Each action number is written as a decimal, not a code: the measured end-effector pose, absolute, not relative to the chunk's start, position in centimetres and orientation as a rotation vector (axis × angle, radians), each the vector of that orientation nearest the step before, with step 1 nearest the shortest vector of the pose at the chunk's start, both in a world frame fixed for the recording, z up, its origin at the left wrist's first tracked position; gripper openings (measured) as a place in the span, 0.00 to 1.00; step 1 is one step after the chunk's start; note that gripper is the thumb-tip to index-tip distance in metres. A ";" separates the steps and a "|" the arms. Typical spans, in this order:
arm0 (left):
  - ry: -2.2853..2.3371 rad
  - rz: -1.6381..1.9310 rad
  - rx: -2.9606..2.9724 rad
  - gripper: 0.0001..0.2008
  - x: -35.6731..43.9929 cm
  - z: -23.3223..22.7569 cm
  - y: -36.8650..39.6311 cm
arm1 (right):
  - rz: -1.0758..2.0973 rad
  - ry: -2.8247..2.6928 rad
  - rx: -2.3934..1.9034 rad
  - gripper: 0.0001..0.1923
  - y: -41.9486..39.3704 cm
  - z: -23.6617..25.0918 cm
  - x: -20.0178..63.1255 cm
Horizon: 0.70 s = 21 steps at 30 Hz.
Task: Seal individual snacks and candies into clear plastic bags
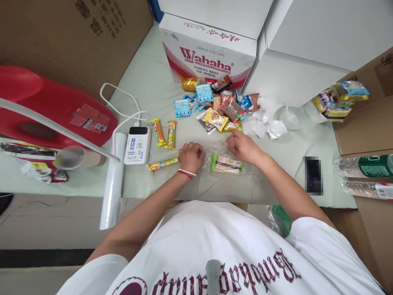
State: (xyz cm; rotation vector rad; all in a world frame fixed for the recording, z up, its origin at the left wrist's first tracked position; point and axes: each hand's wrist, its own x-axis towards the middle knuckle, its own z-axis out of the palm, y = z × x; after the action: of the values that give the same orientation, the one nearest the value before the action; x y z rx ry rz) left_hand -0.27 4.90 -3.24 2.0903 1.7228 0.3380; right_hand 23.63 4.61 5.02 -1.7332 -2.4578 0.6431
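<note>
Both hands flank a clear plastic bag (225,162) holding a green-ended brown snack bar, at centre frame on the pale surface (159,86). Its long axis runs left-right between them. Left hand (190,157) fingers are curled onto the bag's left edge; right hand (242,146) fingers pinch its upper right edge.

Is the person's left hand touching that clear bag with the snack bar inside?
Touching. In the head view, the left hand rests its fingers on the left edge of the clear bag, with no gap visible between them.
</note>
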 end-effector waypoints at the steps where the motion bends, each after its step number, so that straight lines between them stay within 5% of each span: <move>1: 1.728 0.336 2.095 0.06 -0.2 -3.2 4.9 | 0.608 -2.527 -1.745 0.12 3.4 5.4 23.2; 9: 1.662 0.431 1.998 0.05 -1.0 -2.4 5.0 | 0.606 -2.776 -1.723 0.29 -4.3 3.2 20.9; 16: 1.247 0.582 1.626 0.03 0.5 -0.5 4.0 | 0.575 -2.643 -1.681 0.26 -5.3 2.1 20.5; 21: 1.225 0.428 1.981 0.10 4.5 -0.5 1.3 | 0.615 -2.487 -1.545 0.18 -6.7 1.6 21.1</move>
State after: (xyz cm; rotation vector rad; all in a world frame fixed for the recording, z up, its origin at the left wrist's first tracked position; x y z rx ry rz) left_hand 4.51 1.34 -0.46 1.9810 1.2246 0.4276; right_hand 21.06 -6.66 1.56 -1.5447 -2.4872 0.6146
